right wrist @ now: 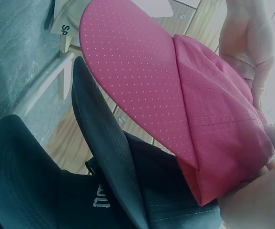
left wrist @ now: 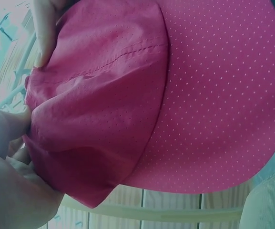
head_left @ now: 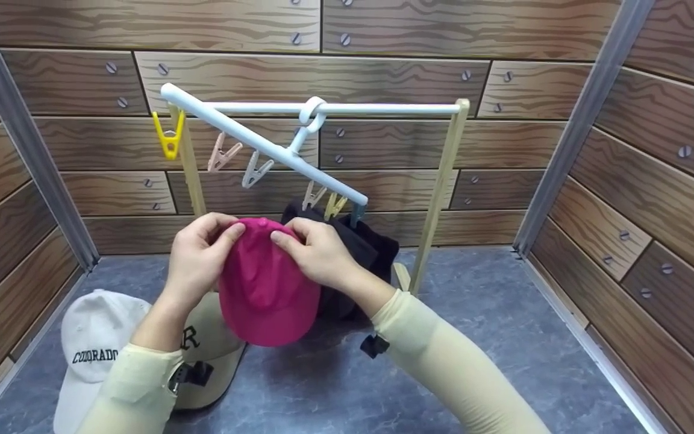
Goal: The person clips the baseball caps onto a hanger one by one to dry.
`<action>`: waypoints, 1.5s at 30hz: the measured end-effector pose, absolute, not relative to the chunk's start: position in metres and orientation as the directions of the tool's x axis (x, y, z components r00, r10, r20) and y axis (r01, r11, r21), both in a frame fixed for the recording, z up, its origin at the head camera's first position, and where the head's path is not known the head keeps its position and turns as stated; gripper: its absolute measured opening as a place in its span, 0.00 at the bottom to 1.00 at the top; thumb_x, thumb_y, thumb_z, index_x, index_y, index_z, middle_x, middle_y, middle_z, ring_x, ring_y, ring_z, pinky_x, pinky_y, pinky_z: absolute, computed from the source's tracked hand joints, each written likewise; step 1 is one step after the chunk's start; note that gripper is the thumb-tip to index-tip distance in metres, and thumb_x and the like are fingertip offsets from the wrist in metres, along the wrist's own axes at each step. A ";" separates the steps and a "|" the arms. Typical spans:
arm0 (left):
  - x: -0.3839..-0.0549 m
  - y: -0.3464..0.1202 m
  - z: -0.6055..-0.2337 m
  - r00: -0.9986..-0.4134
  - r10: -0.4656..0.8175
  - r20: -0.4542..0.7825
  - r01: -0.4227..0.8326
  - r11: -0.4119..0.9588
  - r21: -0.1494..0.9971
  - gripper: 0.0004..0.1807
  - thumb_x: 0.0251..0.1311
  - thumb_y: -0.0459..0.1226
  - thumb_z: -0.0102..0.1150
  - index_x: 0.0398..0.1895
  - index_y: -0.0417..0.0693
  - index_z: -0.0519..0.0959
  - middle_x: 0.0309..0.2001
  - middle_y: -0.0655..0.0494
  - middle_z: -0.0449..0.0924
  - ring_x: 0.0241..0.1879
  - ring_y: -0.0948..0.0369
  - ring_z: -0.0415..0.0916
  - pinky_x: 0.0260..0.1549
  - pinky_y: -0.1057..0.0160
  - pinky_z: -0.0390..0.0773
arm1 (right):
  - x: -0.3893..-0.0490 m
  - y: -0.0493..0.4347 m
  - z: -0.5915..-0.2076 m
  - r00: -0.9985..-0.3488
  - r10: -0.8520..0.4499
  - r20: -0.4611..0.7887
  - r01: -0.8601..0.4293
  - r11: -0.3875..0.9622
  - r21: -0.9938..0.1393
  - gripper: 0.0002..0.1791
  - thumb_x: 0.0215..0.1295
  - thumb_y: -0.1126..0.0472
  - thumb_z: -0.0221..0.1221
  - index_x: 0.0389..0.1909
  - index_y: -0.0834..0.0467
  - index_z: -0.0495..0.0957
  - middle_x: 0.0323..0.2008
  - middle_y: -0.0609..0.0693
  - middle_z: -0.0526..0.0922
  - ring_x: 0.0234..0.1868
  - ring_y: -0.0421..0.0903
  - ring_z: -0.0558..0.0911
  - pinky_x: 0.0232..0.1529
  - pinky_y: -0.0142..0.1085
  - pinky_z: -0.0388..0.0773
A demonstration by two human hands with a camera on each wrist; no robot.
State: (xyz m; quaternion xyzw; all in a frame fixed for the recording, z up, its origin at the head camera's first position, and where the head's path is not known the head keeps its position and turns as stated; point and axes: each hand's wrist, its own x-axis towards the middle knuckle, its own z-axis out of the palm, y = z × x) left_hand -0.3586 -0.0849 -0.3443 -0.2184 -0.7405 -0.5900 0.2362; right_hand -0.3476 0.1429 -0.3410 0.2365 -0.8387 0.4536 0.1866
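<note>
A pink baseball cap (head_left: 270, 283) hangs brim down between my two hands, its brim dotted with small white specks in both wrist views. My left hand (head_left: 198, 256) pinches the crown's upper left edge between thumb and fingers. On the other side, my right hand (head_left: 321, 250) pinches the upper right edge the same way. Behind the pink cap, dark caps (right wrist: 106, 157) hang from clothespins (head_left: 336, 206) at the low right end of a tilted white hanger (head_left: 262, 144). Further up that hanger, a yellow clothespin (head_left: 168, 135) and pale clothespins (head_left: 223, 154) hold nothing.
The hanger hooks over a white rail (head_left: 389, 109) on a wooden stand (head_left: 442, 187). At the left on the grey floor (head_left: 473, 367) lie a white cap (head_left: 97, 328) lettered COLORADO and a beige cap (head_left: 217, 361), partly behind my left arm. Plank-patterned walls (head_left: 407, 30) surround the space.
</note>
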 end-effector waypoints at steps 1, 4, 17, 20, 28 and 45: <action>-0.358 -0.086 -0.345 -0.793 0.040 0.608 0.602 0.203 0.772 0.04 0.76 0.32 0.71 0.43 0.39 0.91 0.39 0.45 0.90 0.34 0.65 0.81 0.34 0.71 0.79 | -0.348 0.141 -0.341 -0.818 -0.230 0.528 -0.567 0.478 -0.671 0.14 0.82 0.53 0.67 0.36 0.57 0.87 0.24 0.38 0.76 0.28 0.36 0.75 0.32 0.32 0.72; -0.356 -0.090 -0.345 -0.792 0.024 0.610 0.602 0.194 0.774 0.04 0.75 0.31 0.70 0.43 0.38 0.91 0.38 0.45 0.90 0.34 0.65 0.81 0.33 0.71 0.79 | -0.349 0.136 -0.341 -0.816 -0.238 0.526 -0.570 0.483 -0.665 0.14 0.81 0.52 0.67 0.37 0.57 0.87 0.26 0.39 0.78 0.29 0.36 0.76 0.33 0.33 0.73; -0.355 -0.101 -0.344 -0.777 -0.013 0.630 0.619 0.172 0.767 0.04 0.75 0.29 0.70 0.43 0.35 0.90 0.36 0.46 0.89 0.31 0.66 0.81 0.31 0.71 0.80 | -0.352 0.122 -0.326 -0.829 -0.247 0.501 -0.552 0.503 -0.665 0.15 0.80 0.47 0.68 0.44 0.56 0.89 0.30 0.41 0.83 0.34 0.36 0.79 0.37 0.32 0.76; -0.355 -0.098 -0.342 -0.769 -0.014 0.639 0.629 0.156 0.761 0.04 0.75 0.29 0.70 0.43 0.34 0.90 0.35 0.45 0.89 0.31 0.66 0.81 0.31 0.72 0.80 | -0.354 0.122 -0.320 -0.830 -0.238 0.505 -0.549 0.510 -0.663 0.16 0.80 0.45 0.67 0.43 0.55 0.89 0.30 0.41 0.83 0.34 0.36 0.79 0.38 0.33 0.76; -0.360 -0.092 -0.339 -0.756 -0.021 0.654 0.645 0.141 0.751 0.04 0.74 0.30 0.71 0.42 0.35 0.90 0.36 0.45 0.90 0.32 0.66 0.82 0.32 0.71 0.80 | -0.359 0.121 -0.302 -0.827 -0.209 0.522 -0.545 0.531 -0.649 0.18 0.81 0.43 0.66 0.46 0.55 0.89 0.34 0.42 0.85 0.36 0.38 0.80 0.42 0.34 0.77; -0.364 -0.085 -0.337 -0.749 -0.006 0.663 0.655 0.144 0.742 0.04 0.74 0.28 0.69 0.43 0.34 0.90 0.37 0.46 0.90 0.33 0.66 0.81 0.33 0.71 0.78 | -0.371 0.107 -0.277 -0.865 -0.021 0.502 -0.403 0.625 -0.669 0.28 0.79 0.34 0.64 0.53 0.54 0.91 0.45 0.45 0.93 0.49 0.44 0.87 0.54 0.40 0.82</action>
